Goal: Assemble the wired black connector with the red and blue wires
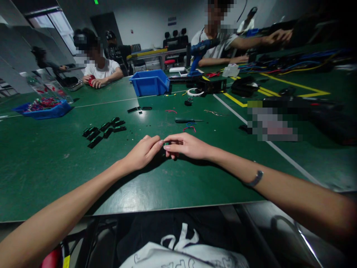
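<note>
Just above the green table, my two hands meet over a small green-and-black part [166,143], which looks like the pieces lying nearby. My right hand [185,145] pinches it between thumb and fingers. Closed, with its thumb and fingertips against the part's left side, is my left hand [145,152]. Fingers cover most of the part, so its shape is hidden. To the left lies a loose group of similar black-and-green pieces [104,131]. A screwdriver [182,120] and short red and blue wires [190,128] rest beyond my right hand.
A blue bin [150,82], a cordless drill [198,56] and a white ring of cable [195,92] stand farther back. On the left are a blue tray [52,112] of small parts and plastic bottles [48,85]. Cable bundles [295,63] lie at right. Several people sit around.
</note>
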### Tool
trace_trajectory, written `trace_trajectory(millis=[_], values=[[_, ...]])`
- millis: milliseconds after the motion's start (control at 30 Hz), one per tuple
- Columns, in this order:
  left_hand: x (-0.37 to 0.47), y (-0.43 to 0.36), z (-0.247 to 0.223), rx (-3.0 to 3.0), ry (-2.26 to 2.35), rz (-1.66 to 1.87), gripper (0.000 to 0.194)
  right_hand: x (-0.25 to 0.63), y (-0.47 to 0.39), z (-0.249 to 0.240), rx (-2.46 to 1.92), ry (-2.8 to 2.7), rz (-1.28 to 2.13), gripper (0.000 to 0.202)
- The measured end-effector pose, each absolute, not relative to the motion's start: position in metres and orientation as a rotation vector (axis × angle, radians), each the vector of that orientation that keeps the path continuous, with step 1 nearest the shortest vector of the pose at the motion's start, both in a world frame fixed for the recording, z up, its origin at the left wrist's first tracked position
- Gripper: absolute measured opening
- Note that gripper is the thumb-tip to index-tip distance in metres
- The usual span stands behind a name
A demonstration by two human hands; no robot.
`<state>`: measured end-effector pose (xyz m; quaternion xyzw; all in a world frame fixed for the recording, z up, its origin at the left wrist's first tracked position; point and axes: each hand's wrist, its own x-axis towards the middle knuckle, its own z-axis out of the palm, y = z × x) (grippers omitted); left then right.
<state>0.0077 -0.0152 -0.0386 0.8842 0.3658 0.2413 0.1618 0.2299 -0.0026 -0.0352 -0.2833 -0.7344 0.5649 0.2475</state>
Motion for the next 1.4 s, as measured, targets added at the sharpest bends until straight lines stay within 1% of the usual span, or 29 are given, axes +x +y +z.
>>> trace_trajectory(millis=[533, 800, 1400], values=[[0.007, -0.0154, -0.039, 2.484, 1.048, 0.747, 0.042, 0.2303, -0.0046, -0.0341, -0.768, -2.011, 1.535, 0.034], [0.0099, -0.0164, -0.0389, 2.418, 1.083, 0.759, 0.047, 0.2319, -0.0058, -0.0332, -0.795, -2.056, 1.457, 0.034], [0.013, -0.0207, -0.0401, 2.251, 1.093, 0.811, 0.046, 0.231, -0.0069, -0.0398, -0.767, -2.02, 1.431, 0.034]])
